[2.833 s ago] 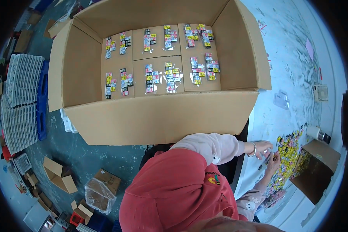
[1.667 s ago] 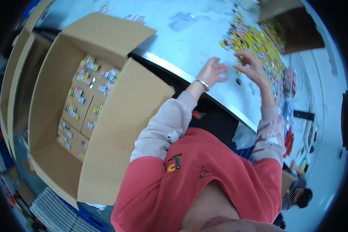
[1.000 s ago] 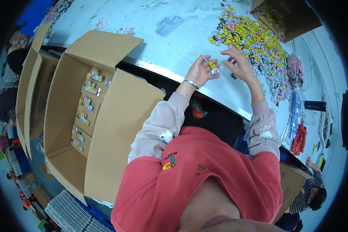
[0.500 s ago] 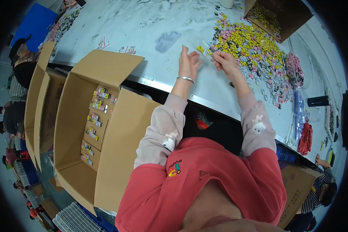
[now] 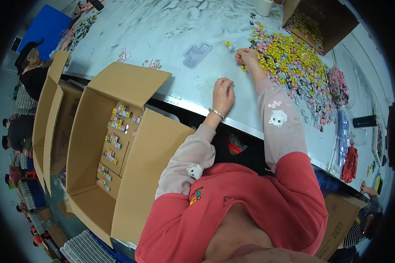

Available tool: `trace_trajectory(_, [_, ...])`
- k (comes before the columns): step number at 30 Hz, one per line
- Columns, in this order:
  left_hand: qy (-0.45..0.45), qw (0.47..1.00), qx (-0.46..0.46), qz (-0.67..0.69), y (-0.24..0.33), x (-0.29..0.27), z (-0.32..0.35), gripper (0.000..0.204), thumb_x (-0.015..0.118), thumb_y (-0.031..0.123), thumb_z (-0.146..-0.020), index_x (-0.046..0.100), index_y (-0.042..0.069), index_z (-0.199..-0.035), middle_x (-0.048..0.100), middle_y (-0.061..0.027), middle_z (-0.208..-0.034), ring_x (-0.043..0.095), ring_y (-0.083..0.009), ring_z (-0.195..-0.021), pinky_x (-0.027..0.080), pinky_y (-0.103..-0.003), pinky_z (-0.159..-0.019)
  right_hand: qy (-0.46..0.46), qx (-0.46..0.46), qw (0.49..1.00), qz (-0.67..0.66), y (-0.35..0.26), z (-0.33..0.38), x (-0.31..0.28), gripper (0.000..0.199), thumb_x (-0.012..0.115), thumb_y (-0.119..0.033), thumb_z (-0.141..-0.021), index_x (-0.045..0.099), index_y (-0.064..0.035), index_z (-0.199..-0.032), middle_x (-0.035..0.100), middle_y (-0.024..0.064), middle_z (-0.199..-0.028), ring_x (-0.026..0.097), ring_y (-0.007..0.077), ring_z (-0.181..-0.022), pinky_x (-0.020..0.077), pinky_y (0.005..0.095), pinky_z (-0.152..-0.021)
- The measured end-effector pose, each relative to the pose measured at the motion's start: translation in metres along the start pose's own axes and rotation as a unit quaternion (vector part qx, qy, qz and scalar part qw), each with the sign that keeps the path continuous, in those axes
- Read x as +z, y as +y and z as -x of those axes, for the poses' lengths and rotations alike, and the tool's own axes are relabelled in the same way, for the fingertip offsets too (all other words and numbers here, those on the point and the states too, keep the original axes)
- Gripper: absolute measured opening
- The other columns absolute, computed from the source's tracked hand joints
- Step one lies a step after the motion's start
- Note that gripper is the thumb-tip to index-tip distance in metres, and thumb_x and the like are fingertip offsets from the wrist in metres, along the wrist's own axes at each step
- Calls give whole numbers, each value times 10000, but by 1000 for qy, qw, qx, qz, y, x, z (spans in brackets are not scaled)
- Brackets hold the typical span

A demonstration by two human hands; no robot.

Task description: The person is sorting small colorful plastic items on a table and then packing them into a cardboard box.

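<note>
My right hand (image 5: 247, 57) is closed in a pinch at the left edge of a heap of small yellow, pink, white and black pieces (image 5: 289, 61). Whatever its fingers hold is too small to make out. Closer to the table's front edge, my left hand (image 5: 224, 97) rests with its fingers curled; their inside is hidden. A couple of loose yellow and white pieces (image 5: 230, 45) lie just beyond my right hand. Left of them is a clear, stepped plastic tray (image 5: 197, 55), flat on the white table (image 5: 162, 79).
An open cardboard box (image 5: 90, 131) at the left holds several small groups of coloured pieces. Another carton (image 5: 322, 26) lies on its side behind the heap. A bag of pink pieces (image 5: 338, 83) and a black box (image 5: 365, 121) are at right. Other people work further off.
My left hand has drawn back toward the table's front edge, its spread fingers now curled. My right hand has shifted slightly up and left in the picture, still pinched.
</note>
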State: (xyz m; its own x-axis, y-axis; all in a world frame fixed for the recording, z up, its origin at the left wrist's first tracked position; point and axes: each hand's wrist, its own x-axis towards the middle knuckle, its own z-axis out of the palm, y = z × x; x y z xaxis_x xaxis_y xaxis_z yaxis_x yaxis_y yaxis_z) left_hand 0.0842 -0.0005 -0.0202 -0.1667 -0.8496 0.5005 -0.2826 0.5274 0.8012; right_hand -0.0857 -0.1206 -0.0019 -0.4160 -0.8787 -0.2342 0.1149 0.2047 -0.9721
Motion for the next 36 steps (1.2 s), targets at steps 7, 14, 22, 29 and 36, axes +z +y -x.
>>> trace_trajectory(7, [18, 996, 78, -32, -10, 10, 4, 174, 525, -68, -634, 552, -13, -797, 511, -185, -921, 485, -370, -919, 419, -413, -837, -47, -9, 997, 56, 21, -44, -14, 110, 580, -93, -856, 625, 4, -882, 634, 74, -763, 613, 147, -639, 518, 232, -550])
trace_trajectory(14, [27, 997, 58, -38, -10, 3, 15, 152, 532, -60, -634, 560, -13, -776, 502, -159, -922, 480, -340, -929, 424, -381, -812, -54, 38, 996, -53, 22, -70, -34, 65, 622, -36, -827, 600, 15, -860, 624, 70, -776, 602, 127, -644, 539, 218, -564])
trace_trajectory(22, [40, 996, 42, -63, -9, 11, 10, 84, 551, -8, -634, 587, 9, -708, 513, -143, -902, 480, -308, -926, 418, -367, -815, -68, 12, 997, -43, 20, -83, -71, 56, 622, -43, -830, 581, -11, -806, 613, 56, -736, 595, 120, -631, 536, 206, -553])
trace_trajectory(29, [40, 995, 48, -76, -12, 19, 9, 94, 550, 30, -644, 599, 18, -722, 520, -141, -886, 483, -309, -926, 416, -384, -812, -113, 39, 992, -37, 19, -96, -89, 111, 542, -67, -886, 545, -54, -776, 571, 30, -683, 540, 116, -600, 460, 206, -545])
trace_trajectory(36, [36, 995, 40, -86, -16, 24, 11, 101, 539, 56, -673, 608, 23, -738, 525, -136, -898, 481, -299, -943, 416, -377, -819, -90, 27, 992, -87, 3, -67, -83, 163, 507, -131, -920, 525, -51, -779, 547, 31, -674, 512, 103, -576, 439, 201, -500])
